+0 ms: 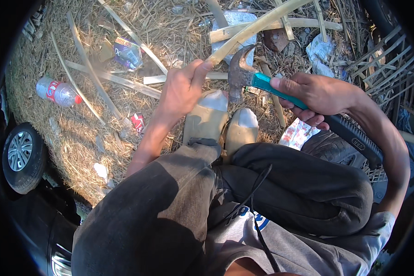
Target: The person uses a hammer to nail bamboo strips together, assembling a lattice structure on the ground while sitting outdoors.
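My left hand (181, 87) grips the near end of a long curved bamboo strip (257, 25) that runs up and to the right across the ground. My right hand (315, 94) is closed round the teal and black handle of a claw hammer (240, 71). The hammer's steel head sits right beside the strip, just right of my left thumb, above my two dusty shoes (221, 122). I am squatting, with my knees in dark trousers filling the lower middle of the view.
Dry straw and split bamboo strips (96, 78) cover the ground. A plastic bottle with a red cap (57, 91) lies at the left, with wrappers (126, 51) and paper scraps scattered about. A woven bamboo lattice (391, 69) stands at the right. A car wheel (22, 154) is at the lower left.
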`<control>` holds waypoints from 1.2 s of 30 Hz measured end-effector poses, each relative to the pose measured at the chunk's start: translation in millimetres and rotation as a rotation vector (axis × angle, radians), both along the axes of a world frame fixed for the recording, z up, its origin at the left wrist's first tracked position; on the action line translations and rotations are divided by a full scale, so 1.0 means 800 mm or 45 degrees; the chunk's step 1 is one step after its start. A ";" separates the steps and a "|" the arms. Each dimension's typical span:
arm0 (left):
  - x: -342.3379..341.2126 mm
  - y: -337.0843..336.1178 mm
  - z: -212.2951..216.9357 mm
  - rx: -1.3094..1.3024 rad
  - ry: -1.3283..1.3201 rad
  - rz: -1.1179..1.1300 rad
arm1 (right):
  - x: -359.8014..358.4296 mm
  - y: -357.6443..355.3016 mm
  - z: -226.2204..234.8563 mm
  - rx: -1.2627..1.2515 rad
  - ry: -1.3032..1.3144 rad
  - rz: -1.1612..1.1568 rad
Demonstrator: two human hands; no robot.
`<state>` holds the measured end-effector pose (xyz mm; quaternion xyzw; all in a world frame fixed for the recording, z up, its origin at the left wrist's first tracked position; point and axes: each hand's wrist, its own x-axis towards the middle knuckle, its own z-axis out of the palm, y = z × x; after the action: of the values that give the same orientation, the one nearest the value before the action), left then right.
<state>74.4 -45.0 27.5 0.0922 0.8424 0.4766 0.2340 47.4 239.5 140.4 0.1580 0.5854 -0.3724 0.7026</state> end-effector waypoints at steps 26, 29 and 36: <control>0.026 -0.003 0.005 -0.009 0.137 -0.068 | 0.055 0.010 0.008 -0.057 0.076 -0.165; 0.033 0.015 0.018 -0.080 0.144 0.032 | 0.063 0.007 0.002 0.069 0.223 -0.061; 0.037 0.043 0.041 -0.240 0.082 0.020 | 0.127 0.008 -0.049 0.020 0.883 -0.199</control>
<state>104.3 -10.5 60.7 0.0782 0.8913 0.3938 0.2107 149.0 245.5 101.1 0.0718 0.7781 -0.4519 0.4304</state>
